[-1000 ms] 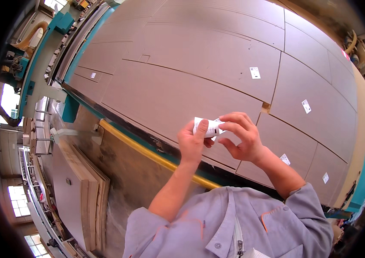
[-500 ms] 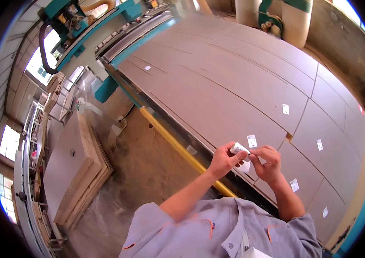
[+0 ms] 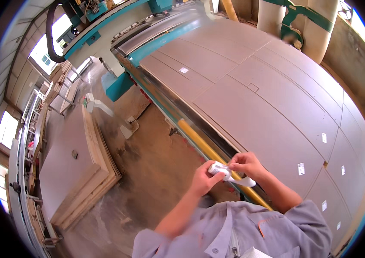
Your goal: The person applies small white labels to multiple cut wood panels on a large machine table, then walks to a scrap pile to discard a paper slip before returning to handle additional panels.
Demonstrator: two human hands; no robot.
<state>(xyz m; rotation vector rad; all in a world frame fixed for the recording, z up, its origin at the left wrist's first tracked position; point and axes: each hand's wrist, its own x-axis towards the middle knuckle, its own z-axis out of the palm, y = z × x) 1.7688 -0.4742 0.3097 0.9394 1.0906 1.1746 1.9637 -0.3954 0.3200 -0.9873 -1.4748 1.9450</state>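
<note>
I am holding a small white label roll (image 3: 218,168) in my left hand (image 3: 202,179), fingers curled shut around it, just in front of my chest and above the yellow rail (image 3: 199,144). My right hand (image 3: 245,164) is pinching the loose end with thumb and fingertips closed on it, and a white strip (image 3: 243,182) is trailing down below that hand. To do this well, I judge I should be keeping the roll steady in the left hand and peeling slowly with the right, pulling flat along the strip so the label comes off whole and does not fold onto itself.

Beyond my hands the brown panels (image 3: 260,112) are lying on the counter, some already carrying small white labels (image 3: 301,168). My fingers are covering most of the roll, so I cannot tell how much is left on it, nor whether a label is already free. The print on the labels is too small to make out, and my right elbow is cut off by my grey shirt (image 3: 251,232).
</note>
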